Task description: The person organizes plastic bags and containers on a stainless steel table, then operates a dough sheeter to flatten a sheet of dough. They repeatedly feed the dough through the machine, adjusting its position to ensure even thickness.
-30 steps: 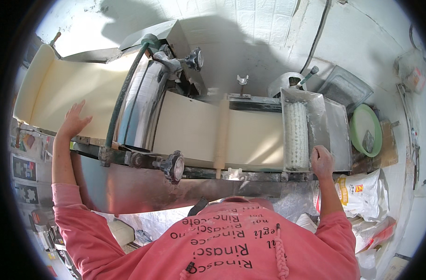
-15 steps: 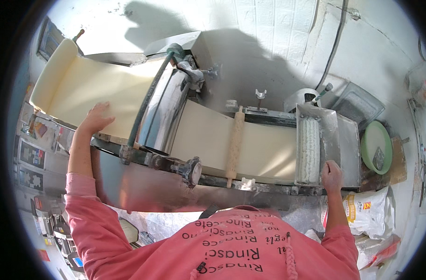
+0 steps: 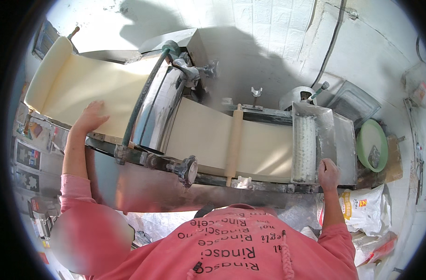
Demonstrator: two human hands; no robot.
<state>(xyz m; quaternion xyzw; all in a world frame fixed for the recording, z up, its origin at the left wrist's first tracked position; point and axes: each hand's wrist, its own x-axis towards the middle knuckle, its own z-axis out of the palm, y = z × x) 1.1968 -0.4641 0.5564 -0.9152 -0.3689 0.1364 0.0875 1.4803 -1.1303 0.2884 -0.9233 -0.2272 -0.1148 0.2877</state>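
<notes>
I stand at a dough sheeting machine. My left hand (image 3: 89, 116) lies flat, fingers spread, on the pale dough sheet (image 3: 82, 84) over the left belt, just left of the shiny metal roller housing (image 3: 157, 112). My right hand (image 3: 328, 172) is curled over the front edge of the metal tray (image 3: 343, 140) at the machine's right end, beside the white ribbed roller (image 3: 305, 149). A wooden rolling pin (image 3: 233, 140) lies across the right belt (image 3: 203, 135) between my hands.
A black hand wheel (image 3: 189, 169) sticks out of the machine's front rail. A green bowl (image 3: 371, 144) sits right of the tray, with a printed white sack (image 3: 362, 205) below it. White tiled wall stands behind, and posters hang at the left.
My view has shifted, so the machine sits further right and lower in the picture. Both hands keep their places on the dough sheet and the tray edge.
</notes>
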